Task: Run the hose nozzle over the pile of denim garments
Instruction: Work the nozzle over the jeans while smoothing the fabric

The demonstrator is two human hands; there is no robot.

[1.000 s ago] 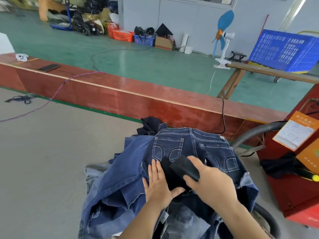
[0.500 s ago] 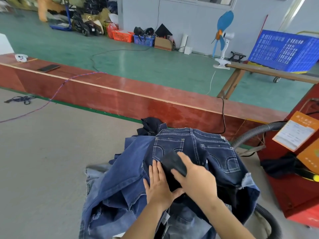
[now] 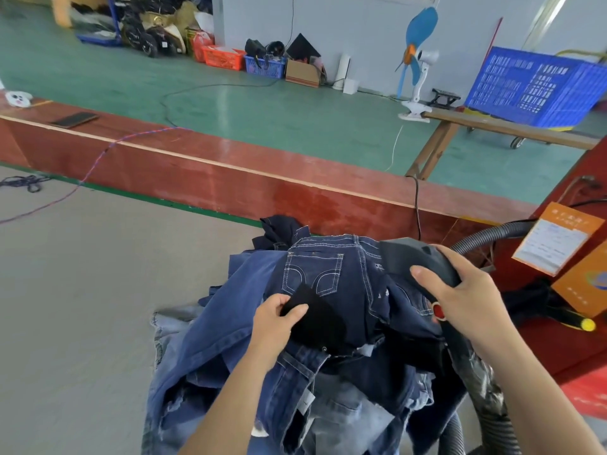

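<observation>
A pile [image 3: 295,356] of denim garments lies on a grey bench [image 3: 82,307], near its far edge and towards its right side. Dark jeans [image 3: 345,284] with white-stitched back pockets lie on top, over lighter blue pieces that spill towards the near edge.

The right hand [image 3: 460,290] is curled round the black nozzle [image 3: 410,257], which sits over the right side of the jeans' waistband; whether it touches the cloth cannot be told. A ribbed hose [image 3: 486,405] runs from it down towards the near right corner. The left hand [image 3: 276,320] pinches a black cloth [image 3: 315,320] lying on the jeans, thumb on top and fingers curled under its edge.

Along the bench's far edge runs a red wooden ledge [image 3: 230,172], with a dark phone [image 3: 74,119] lying on its left part. A red machine [image 3: 574,290] stands at the bench's right side, carrying an orange label [image 3: 558,238] and a second grey hose [image 3: 486,238].

Beyond the ledge is a green floor [image 3: 262,110]. A blue-bladed fan [image 3: 417,60] is clipped to a wooden table [image 3: 492,126], a blue crate [image 3: 538,83] stands behind it, and baskets [image 3: 243,60] and boxes line the grey wall [image 3: 361,24].
</observation>
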